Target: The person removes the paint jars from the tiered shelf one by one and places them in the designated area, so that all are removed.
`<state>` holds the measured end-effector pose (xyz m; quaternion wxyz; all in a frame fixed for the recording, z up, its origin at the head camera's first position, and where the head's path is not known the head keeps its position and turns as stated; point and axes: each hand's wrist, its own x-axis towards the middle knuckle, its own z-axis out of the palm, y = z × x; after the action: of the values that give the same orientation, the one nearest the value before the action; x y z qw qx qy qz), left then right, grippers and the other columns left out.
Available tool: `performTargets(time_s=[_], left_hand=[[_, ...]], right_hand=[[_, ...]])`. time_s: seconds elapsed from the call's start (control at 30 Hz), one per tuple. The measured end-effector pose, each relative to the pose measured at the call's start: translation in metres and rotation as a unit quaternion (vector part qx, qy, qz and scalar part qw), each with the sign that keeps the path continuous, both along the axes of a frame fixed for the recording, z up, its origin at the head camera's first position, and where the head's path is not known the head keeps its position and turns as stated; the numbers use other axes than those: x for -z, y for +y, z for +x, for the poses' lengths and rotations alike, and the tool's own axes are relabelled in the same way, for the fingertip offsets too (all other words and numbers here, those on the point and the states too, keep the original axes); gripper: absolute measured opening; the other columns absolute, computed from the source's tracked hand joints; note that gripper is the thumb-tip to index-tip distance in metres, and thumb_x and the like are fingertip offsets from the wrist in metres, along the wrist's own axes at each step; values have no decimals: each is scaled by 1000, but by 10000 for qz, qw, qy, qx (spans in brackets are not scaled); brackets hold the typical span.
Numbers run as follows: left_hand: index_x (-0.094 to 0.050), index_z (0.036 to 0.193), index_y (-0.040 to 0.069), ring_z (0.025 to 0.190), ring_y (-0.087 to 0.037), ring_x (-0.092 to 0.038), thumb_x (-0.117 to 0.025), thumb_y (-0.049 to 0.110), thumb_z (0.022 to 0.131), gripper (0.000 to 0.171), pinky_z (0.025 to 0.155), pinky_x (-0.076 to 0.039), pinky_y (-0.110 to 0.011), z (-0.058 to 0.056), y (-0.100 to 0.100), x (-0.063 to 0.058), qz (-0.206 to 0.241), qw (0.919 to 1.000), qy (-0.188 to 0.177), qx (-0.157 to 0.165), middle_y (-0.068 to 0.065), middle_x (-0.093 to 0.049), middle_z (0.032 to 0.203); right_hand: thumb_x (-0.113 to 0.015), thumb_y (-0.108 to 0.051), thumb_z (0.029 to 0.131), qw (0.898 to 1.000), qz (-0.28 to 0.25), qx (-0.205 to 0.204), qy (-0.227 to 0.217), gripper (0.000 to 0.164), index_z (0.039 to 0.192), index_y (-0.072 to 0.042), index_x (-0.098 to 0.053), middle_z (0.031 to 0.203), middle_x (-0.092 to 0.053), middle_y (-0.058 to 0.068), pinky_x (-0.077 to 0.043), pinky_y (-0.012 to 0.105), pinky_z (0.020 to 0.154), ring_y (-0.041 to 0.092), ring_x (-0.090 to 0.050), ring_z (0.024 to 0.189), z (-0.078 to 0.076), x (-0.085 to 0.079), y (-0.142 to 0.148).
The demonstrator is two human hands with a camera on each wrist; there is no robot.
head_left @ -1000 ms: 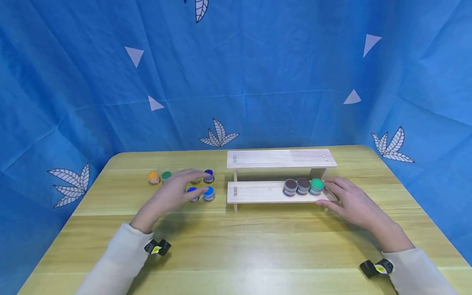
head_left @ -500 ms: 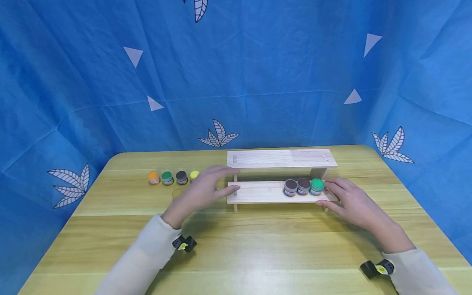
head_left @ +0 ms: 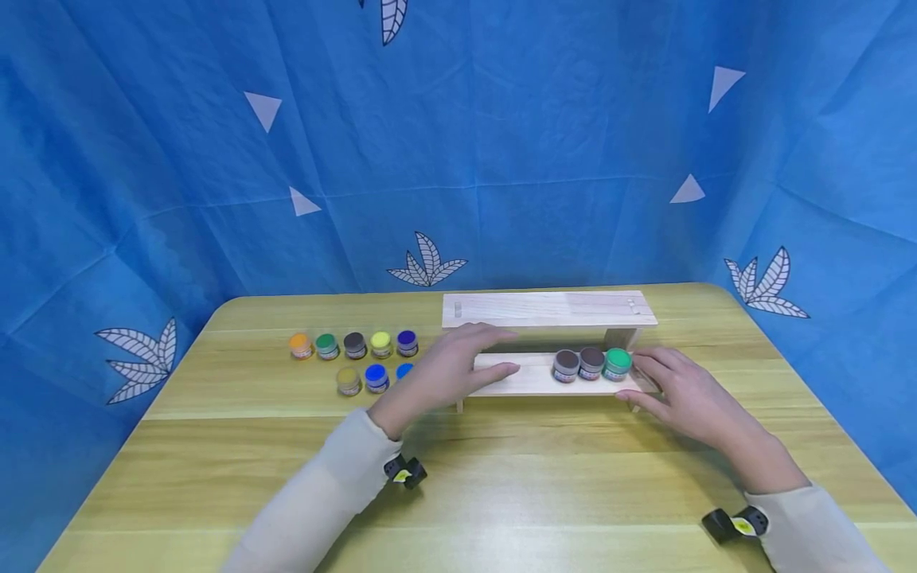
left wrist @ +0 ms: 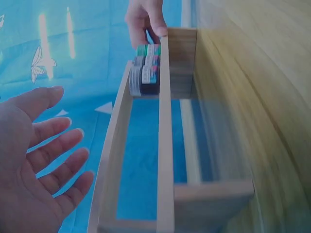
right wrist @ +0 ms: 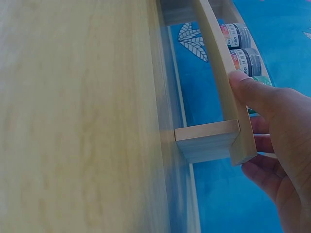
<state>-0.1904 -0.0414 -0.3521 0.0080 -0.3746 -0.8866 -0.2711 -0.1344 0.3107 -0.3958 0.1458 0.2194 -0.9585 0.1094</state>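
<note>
A two-tier wooden shelf (head_left: 526, 378) stands on the table. Its lower board carries two dark-lidded paint jars (head_left: 566, 366) and one green-lidded paint jar (head_left: 617, 364), side by side toward the right end. My right hand (head_left: 677, 394) grips that end: in the right wrist view the thumb (right wrist: 252, 90) lies on the board's front edge, with fingers round the far side. Over the left part of the shelf hovers my left hand (head_left: 438, 372). The left wrist view shows its fingers spread, with nothing in the palm (left wrist: 24, 179).
Left of the shelf, more paint jars stand in two rows: a back row with an orange-lidded jar (head_left: 301, 346) at its left end, and a front row with an ochre jar (head_left: 349, 381). My left hand partly hides a blue-lidded jar (head_left: 404, 370). A blue curtain (head_left: 537, 143) hangs behind.
My left hand has moved right, from above the loose jars to over the shelf's left part, uncovering most jars. The right hand stays at the shelf's right end.
</note>
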Motion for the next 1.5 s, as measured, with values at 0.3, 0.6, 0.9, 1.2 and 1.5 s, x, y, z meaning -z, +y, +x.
performTargets(time_s=[0.3,0.6,0.9,1.2,1.5], left_hand=[[-55,140,22,131,-16,-47,-53,52,97,52,111,-34,-34,-3,34,4,-356,9991,120,190,5,-55,139],[-60,133,16,126,-16,-52,-57,51,96,52,109,-37,-29,-4,61,12,-500,9952,796,262,0,-60,133],[-63,128,15,106,-10,-60,-60,51,94,49,91,-49,-23,-4,82,20,-971,9846,1445,177,2,-64,119],[-65,126,17,104,-10,-61,-54,53,96,48,82,-52,-21,-4,95,24,-1365,9749,1759,-15,4,-65,117],[-68,121,18,98,-8,-62,-57,51,96,43,78,-53,-20,-5,97,24,-1372,9729,1861,-18,6,-67,112]], right_hand=[[-77,-39,83,10000,0,-2,16,57,119,3,-64,118,-60,18,-46,59,92,41,-56,110,0,-1,1],[-78,-37,83,10000,32,-56,66,56,118,4,-64,117,-60,18,-46,58,92,40,-56,109,-1,-1,2],[-76,-39,85,10000,38,10,-53,56,120,3,-64,118,-60,18,-46,59,91,41,-56,110,2,-3,0],[-77,-38,85,10000,31,-25,-23,55,120,2,-64,118,-60,17,-47,58,91,40,-56,110,1,-1,1],[-76,-37,85,10000,47,-18,-24,54,120,2,-64,118,-60,17,-47,59,91,40,-56,109,1,-1,0]])
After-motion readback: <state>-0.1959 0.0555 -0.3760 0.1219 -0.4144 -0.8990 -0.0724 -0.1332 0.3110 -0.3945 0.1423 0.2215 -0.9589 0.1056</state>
